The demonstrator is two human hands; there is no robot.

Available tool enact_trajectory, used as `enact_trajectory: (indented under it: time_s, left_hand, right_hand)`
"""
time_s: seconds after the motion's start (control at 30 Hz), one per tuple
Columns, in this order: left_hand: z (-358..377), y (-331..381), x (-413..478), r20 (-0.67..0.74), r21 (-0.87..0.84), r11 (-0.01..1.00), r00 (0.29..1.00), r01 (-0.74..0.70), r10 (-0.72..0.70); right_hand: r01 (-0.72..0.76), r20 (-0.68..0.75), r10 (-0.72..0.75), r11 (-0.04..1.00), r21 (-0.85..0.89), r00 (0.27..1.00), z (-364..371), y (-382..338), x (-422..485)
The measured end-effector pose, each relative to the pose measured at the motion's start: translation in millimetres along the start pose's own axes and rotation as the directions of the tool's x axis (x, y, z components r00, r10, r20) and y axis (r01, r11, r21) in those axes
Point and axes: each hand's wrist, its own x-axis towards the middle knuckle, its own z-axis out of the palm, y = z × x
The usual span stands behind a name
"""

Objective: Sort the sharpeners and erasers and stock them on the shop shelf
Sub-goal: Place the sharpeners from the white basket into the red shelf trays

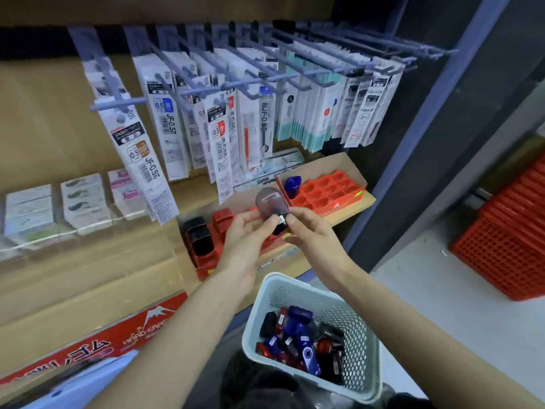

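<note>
- Where the view begins, low and close, the pale basket holds mixed sharpeners in blue, red and black, not yet sorted.
- Above it, both hands meet on one smoky-domed sharpener. The left hand has its grip curled against the dome side, and the right hand has its grip pinching the black base. The piece is in the air, just in front of the shelf.
- Just behind the hands, the near red tray carries black sharpeners and a red one. The hands hide its other pockets.
- Farther right, the second red tray has a single blue sharpener in a corner pocket and the rest bare.
- The step in hand looks like checking one piece before seating it. The next move calls for picking the matching tray, probably the near one given the black base, then freeing one hand and lowering the sharpener squarely into a pocket.
- Furthest back hang refill packs on hooks, with eraser packs at the left behind a clear guard.
</note>
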Motion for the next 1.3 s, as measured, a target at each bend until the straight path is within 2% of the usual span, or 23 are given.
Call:
enact_trajectory:
  time_s: [0.07, 0.13, 0.17, 0.23, 0.27, 0.3, 0.4, 0.47, 0.53, 0.63, 0.73, 0.87, 0.9, 0.97, 1.03, 1.1, 1.13, 1.17, 1.2, 1.23, 1.27, 1.3]
  left_hand:
    - [16, -3, 11, 0.006, 0.127, 0.989, 0.997, -0.074, 0.074]
    - [27, -9, 23, 0.041, 0.338, 0.925, 0.984, -0.175, 0.171]
    - [29, -14, 31, 0.074, 0.516, 0.823, 0.969, -0.239, 0.235]
    - [29, -24, 43, 0.222, 0.815, 0.455, 0.919, -0.358, 0.325]
    - [28, -29, 48, 0.306, 0.867, 0.289, 0.891, -0.407, 0.336]
    - [27, -34, 52, 0.373, 0.881, 0.171, 0.871, -0.44, 0.32]
    - [30, -44, 63, 0.5, 0.864, -0.08, 0.826, -0.497, 0.262]
    - [31, -49, 71, 0.533, 0.844, -0.204, 0.815, -0.496, 0.225]
    - [31, -54, 77, 0.535, 0.836, -0.267, 0.818, -0.479, 0.21]
    - [29, -58, 83, 0.555, 0.827, -0.264, 0.797, -0.496, 0.238]
    - [27, -59, 85, 0.576, 0.816, -0.245, 0.771, -0.523, 0.273]
    - [24, -62, 86, 0.588, 0.809, -0.223, 0.752, -0.544, 0.297]
    - [24, -62, 86, 0.59, 0.807, -0.218, 0.748, -0.549, 0.302]
    - [23, -62, 82, 0.616, 0.787, -0.229, 0.714, -0.573, 0.332]
    - [16, -66, 72, 0.683, 0.723, -0.244, 0.615, -0.646, 0.393]
    - [2, -77, 60, 0.747, 0.631, -0.224, 0.504, -0.743, 0.432]
    - [-6, -85, 54, 0.772, 0.594, -0.199, 0.481, -0.78, 0.416]
    - [-12, -95, 49, 0.788, 0.576, -0.153, 0.496, -0.803, 0.365]
    - [-18, -109, 44, 0.792, 0.58, -0.058, 0.546, -0.812, 0.273]
    - [-22, -124, 42, 0.769, 0.618, 0.082, 0.623, -0.782, 0.144]
    - [-24, -140, 43, 0.715, 0.684, 0.228, 0.699, -0.693, -0.022]
    - [-26, -160, 47, 0.644, 0.752, 0.337, 0.742, -0.567, -0.188]
  right_hand:
    - [-0.046, -0.075, 0.05, 0.998, 0.044, 0.996, -11, 1, 7]
    - [-0.059, -0.169, 0.073, 0.995, 0.082, 0.983, -27, -4, 21]
    - [-0.036, -0.227, 0.041, 0.999, 0.026, 0.973, -39, -7, 32]
    - [0.028, -0.304, -0.13, 0.947, -0.321, 0.944, -67, -10, 58]
    - [0.033, -0.292, -0.205, 0.866, -0.5, 0.934, -80, -10, 71]
    - [0.026, -0.264, -0.248, 0.773, -0.634, 0.932, -90, -9, 83]
    - [0.01, -0.168, -0.259, 0.568, -0.823, 0.951, -101, -6, 113]
    - [0.048, -0.083, -0.244, 0.485, -0.873, 0.966, -97, -1, 127]
    - [0.077, 0.005, -0.194, 0.364, -0.928, 0.981, -94, 5, 138]
    - [0.129, 0.092, -0.175, 0.213, -0.968, 0.98, -92, 10, 151]
    - [0.192, 0.149, -0.234, 0.173, -0.966, 0.961, -92, 20, 159]
    - [0.183, 0.153, -0.27, 0.09, -0.979, 0.951, -91, 30, 159]
    - [0.186, 0.151, -0.281, 0.103, -0.977, 0.948, -92, 29, 156]
    - [0.198, 0.114, -0.342, 0.223, -0.955, 0.933, -93, 26, 144]
    - [0.199, 0.03, -0.43, 0.354, -0.914, 0.902, -92, 27, 119]
    - [0.234, 0.033, -0.472, 0.374, -0.897, 0.881, -95, 38, 80]
    - [0.275, 0.096, -0.458, 0.342, -0.898, 0.884, -100, 48, 57]
    - [0.325, 0.189, -0.407, 0.294, -0.899, 0.893, -105, 61, 34]
    - [0.365, 0.284, -0.302, 0.26, -0.894, 0.91, -111, 78, 12]
    - [0.365, 0.34, -0.136, 0.259, -0.894, 0.931, -117, 98, -6]
    - [0.312, 0.341, 0.063, 0.273, -0.91, 0.938, -123, 119, -21]
    - [0.222, 0.295, 0.269, 0.27, -0.937, 0.917, -128, 143, -32]
